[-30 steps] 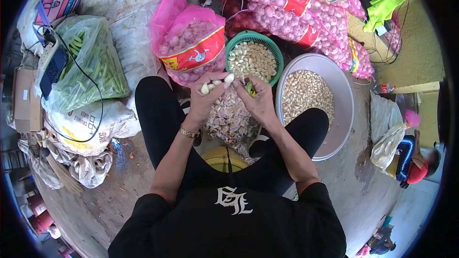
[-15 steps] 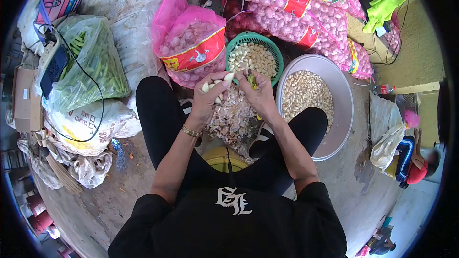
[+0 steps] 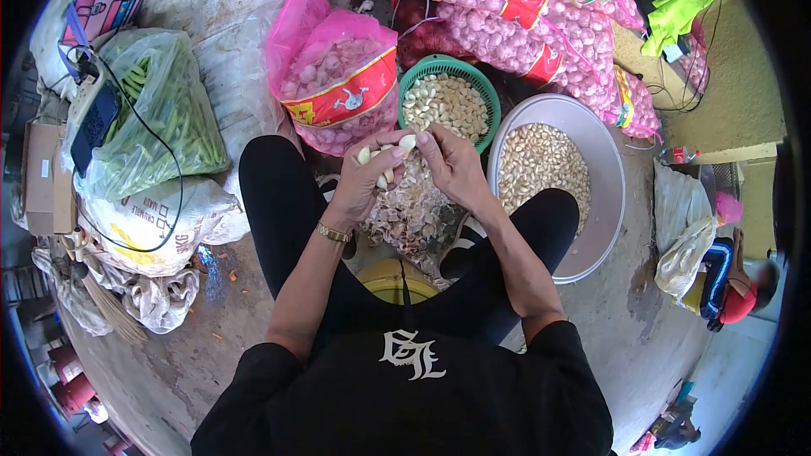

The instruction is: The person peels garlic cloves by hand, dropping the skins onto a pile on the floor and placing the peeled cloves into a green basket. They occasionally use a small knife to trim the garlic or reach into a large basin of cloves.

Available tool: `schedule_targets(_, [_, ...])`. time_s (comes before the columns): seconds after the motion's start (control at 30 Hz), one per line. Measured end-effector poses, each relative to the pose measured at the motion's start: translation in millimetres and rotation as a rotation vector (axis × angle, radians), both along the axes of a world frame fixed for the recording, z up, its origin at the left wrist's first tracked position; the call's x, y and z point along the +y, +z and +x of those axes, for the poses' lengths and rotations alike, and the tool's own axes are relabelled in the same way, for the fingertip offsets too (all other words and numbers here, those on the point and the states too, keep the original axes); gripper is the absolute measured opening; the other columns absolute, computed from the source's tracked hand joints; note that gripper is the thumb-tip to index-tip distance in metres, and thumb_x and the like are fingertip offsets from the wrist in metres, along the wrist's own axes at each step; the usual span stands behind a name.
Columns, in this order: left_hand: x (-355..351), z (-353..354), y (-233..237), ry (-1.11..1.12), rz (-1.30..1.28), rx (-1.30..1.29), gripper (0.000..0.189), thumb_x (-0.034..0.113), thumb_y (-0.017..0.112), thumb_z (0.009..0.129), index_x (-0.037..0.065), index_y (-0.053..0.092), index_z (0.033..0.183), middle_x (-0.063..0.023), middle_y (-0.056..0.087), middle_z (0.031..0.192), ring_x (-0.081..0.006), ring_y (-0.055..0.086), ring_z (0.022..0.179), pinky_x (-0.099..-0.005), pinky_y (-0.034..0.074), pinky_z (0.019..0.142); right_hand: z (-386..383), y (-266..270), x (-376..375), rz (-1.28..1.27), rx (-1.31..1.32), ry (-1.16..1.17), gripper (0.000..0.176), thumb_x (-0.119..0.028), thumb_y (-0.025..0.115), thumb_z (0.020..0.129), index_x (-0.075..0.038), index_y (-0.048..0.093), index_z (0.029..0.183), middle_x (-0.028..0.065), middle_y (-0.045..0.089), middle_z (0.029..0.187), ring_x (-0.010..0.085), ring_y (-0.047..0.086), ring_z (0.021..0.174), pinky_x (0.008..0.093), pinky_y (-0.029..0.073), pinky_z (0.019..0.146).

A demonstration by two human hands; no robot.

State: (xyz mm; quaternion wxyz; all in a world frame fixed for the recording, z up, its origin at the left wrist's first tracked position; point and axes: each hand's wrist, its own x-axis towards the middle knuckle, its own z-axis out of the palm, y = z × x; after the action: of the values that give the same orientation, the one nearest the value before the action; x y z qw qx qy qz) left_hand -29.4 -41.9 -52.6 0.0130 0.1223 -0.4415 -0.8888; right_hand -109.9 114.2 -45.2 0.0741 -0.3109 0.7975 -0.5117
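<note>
Several peeled garlic cloves (image 3: 382, 171) rest in my left hand (image 3: 359, 184), whose fingers curl around them. Its thumb and fingertips pinch one white clove (image 3: 407, 143) at the top. My right hand (image 3: 454, 165) is closed right beside that clove, thumb against it. The small knife with a yellow-green handle, seen in this hand a moment earlier, is now hidden behind the fingers. Beneath both hands lies a heap of papery garlic skins (image 3: 410, 215). Just ahead, a green plastic basket (image 3: 492, 101) holds pale cloves. A large whitish basin (image 3: 604, 203) of brownish cloves stands at right.
An open pink mesh bag of garlic (image 3: 338, 76) stands ahead left, with stacked full garlic sacks (image 3: 541, 34) behind the basket. At far left, a plastic bag of green pods (image 3: 165, 118) sits on a white sack (image 3: 160, 224). Another person (image 3: 735, 287) is at far right.
My right hand has turned, so the yellow-green handle and blade no longer show. Its thumb has come up against the clove. My left hand stays nearly in place.
</note>
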Motion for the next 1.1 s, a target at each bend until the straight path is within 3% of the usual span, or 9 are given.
schedule_targets(0.07, [-2.6, 0.9, 1.6, -0.044, 0.006, -0.036, 0.034, 0.015, 0.068, 0.087, 0.0, 0.063, 0.118, 0.0002, 0.062, 0.086, -0.0046, 0.055, 0.063, -0.0166, 0.043, 0.053, -0.7, -0.1, 2.1, 0.002, 0.006, 0.003, 0.039, -0.034, 0.048, 0.101, 0.001, 0.057, 0.087, 0.0093, 0.049, 0.065, 0.0155, 0.045, 0.059, 0.0328, 0.039, 0.055])
schedule_targets(0.13, [-6.9, 1.4, 0.8, -0.078, 0.014, -0.046, 0.035, 0.015, 0.069, 0.087, 0.0, 0.063, 0.117, 0.0003, 0.062, 0.085, -0.0044, 0.054, 0.062, -0.0166, 0.043, 0.053, -3.1, 3.1, 5.1, 0.106, -0.056, 0.043, 0.036, -0.036, 0.052, 0.098, -0.002, 0.063, 0.094, 0.0211, 0.06, 0.07, 0.0332, 0.063, 0.064, 0.0403, 0.047, 0.06])
schedule_targets(0.27, [-11.9, 1.3, -0.9, -0.165, 0.055, -0.056, 0.033, 0.015, 0.068, 0.087, 0.0, 0.063, 0.116, 0.0004, 0.061, 0.084, -0.0039, 0.053, 0.061, -0.0165, 0.043, 0.053, -3.0, 2.8, 4.8, 0.13, -0.141, 0.092, 0.032, -0.032, 0.053, 0.098, -0.002, 0.065, 0.096, 0.0201, 0.061, 0.072, 0.0292, 0.063, 0.065, 0.0383, 0.048, 0.061])
schedule_targets(0.43, [-9.1, -0.3, -5.6, -0.135, 0.074, -0.064, 0.033, 0.014, 0.067, 0.088, 0.0, 0.061, 0.117, -0.0001, 0.061, 0.085, -0.004, 0.053, 0.062, -0.0167, 0.044, 0.054, 2.4, 9.5, -1.0, -0.041, -0.201, 0.207, 0.025, -0.024, 0.054, 0.098, -0.002, 0.065, 0.104, 0.0155, 0.065, 0.076, 0.0177, 0.062, 0.069, 0.032, 0.05, 0.068])
schedule_targets(0.53, [-5.0, -2.0, -4.9, -0.067, 0.09, -0.073, 0.034, 0.014, 0.067, 0.088, -0.001, 0.06, 0.118, -0.0006, 0.06, 0.085, -0.0047, 0.054, 0.063, -0.0172, 0.044, 0.053, 0.0, 2.4, 3.4, -0.084, -0.185, 0.215, 0.026, -0.023, 0.053, 0.099, 0.0, 0.063, 0.099, 0.0133, 0.062, 0.073, 0.0138, 0.058, 0.068, 0.0317, 0.048, 0.065])
schedule_targets(0.67, [-7.4, -1.9, -1.5, -0.046, 0.107, -0.091, 0.035, 0.013, 0.066, 0.088, -0.001, 0.058, 0.12, -0.0012, 0.059, 0.083, -0.0061, 0.055, 0.064, -0.018, 0.044, 0.053, -4.0, -1.6, 8.5, -0.071, -0.272, 0.137, 0.028, -0.025, 0.053, 0.1, 0.001, 0.06, 0.093, 0.0125, 0.059, 0.069, 0.0127, 0.054, 0.065, 0.0322, 0.046, 0.061])
schedule_targets(1.0, [-4.5, 0.5, -2.6, -0.109, 0.114, -0.078, 0.039, 0.015, 0.067, 0.088, -0.001, 0.058, 0.121, 0.0003, 0.058, 0.081, -0.0062, 0.055, 0.063, -0.0169, 0.042, 0.052, -5.5, -6.4, 2.3, -0.039, -0.058, 0.072, 0.034, -0.033, 0.052, 0.1, 0.0, 0.057, 0.093, 0.0154, 0.053, 0.065, 0.0204, 0.052, 0.059, 0.0349, 0.043, 0.057])
schedule_targets(1.1, [-5.0, 1.1, -2.0, -0.099, 0.07, -0.092, 0.042, 0.022, 0.068, 0.087, -0.001, 0.056, 0.119, -0.0065, 0.062, 0.086, -0.0066, 0.053, 0.059, -0.0162, 0.036, 0.045, -7.1, -9.7, 2.9, -0.034, -0.083, 0.105, 0.034, -0.032, 0.051, 0.1, 0.0, 0.057, 0.092, 0.0154, 0.052, 0.064, 0.0211, 0.051, 0.058, 0.0351, 0.042, 0.057])
